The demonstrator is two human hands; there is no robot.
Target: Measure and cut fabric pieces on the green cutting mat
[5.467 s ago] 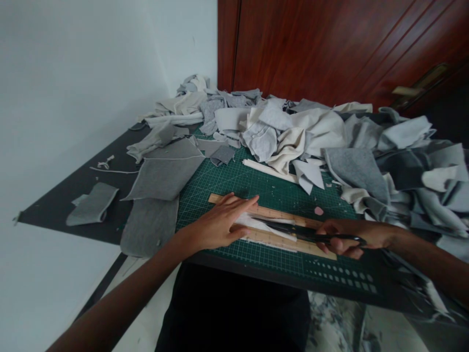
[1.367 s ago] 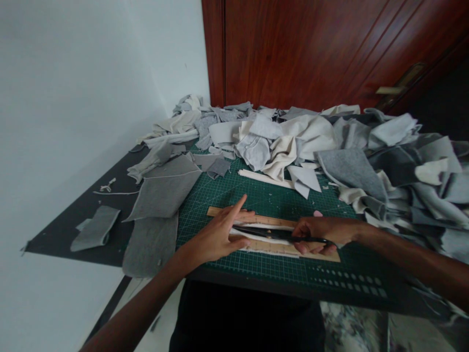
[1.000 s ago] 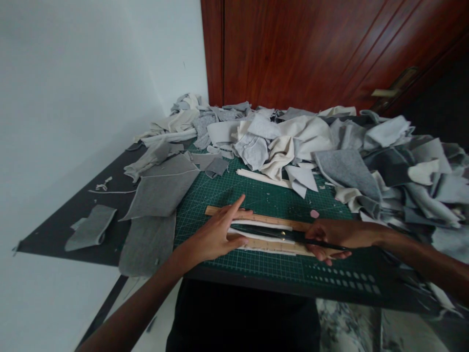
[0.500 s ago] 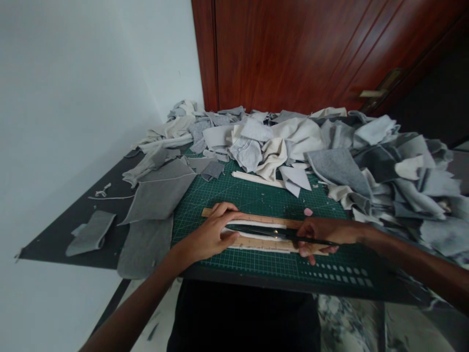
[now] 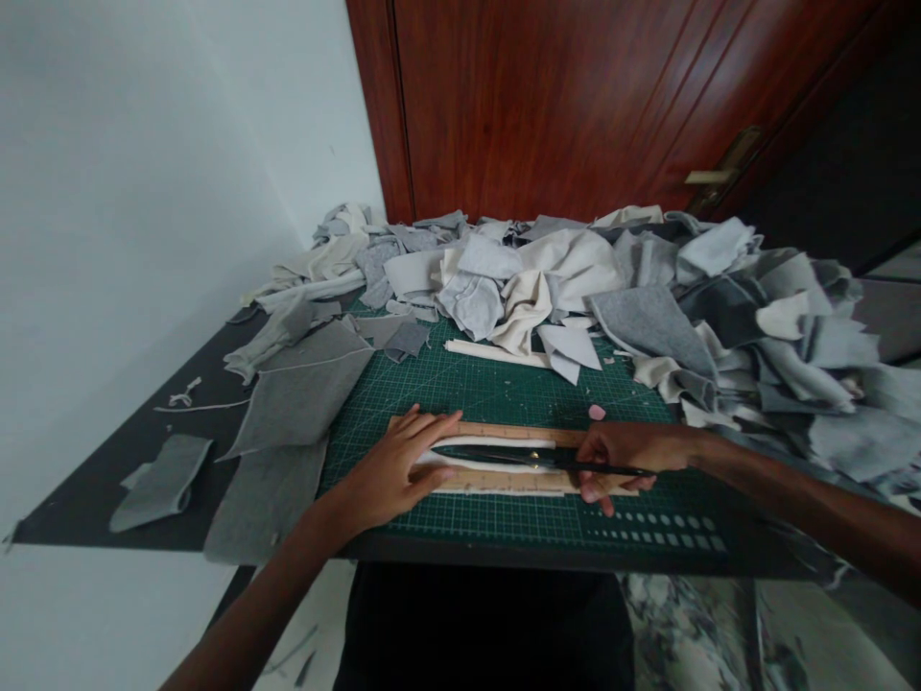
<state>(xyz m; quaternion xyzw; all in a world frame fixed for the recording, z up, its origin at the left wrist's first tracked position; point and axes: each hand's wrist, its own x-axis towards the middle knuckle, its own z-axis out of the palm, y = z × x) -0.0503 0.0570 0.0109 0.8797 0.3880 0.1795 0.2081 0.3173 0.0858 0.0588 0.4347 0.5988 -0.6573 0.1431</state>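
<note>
Closest to you is your dark clothing (image 5: 482, 624), right up by the table's front edge. Just past that, the green cutting mat (image 5: 496, 528) has rows of pale dots near its right end. Your left hand (image 5: 399, 470) is spread wide over the left end of the white cloth (image 5: 489, 442), thumb well away from the fingers, not closed around anything. Your right hand (image 5: 619, 461) has its fingers wrapped around the handles of the black scissors (image 5: 536, 461), blades pointing left between two white edges of that cloth (can't tell if the tips are touching it). Marked wood (image 5: 504, 479) shows along both sides of the cloth. A small pink piece (image 5: 597, 412) sits just beyond your right hand. Grey fabric pieces (image 5: 309, 384) lie to the left, then there's a big scrap pile (image 5: 561, 264), and behind it a reddish-brown door (image 5: 576, 106).
</note>
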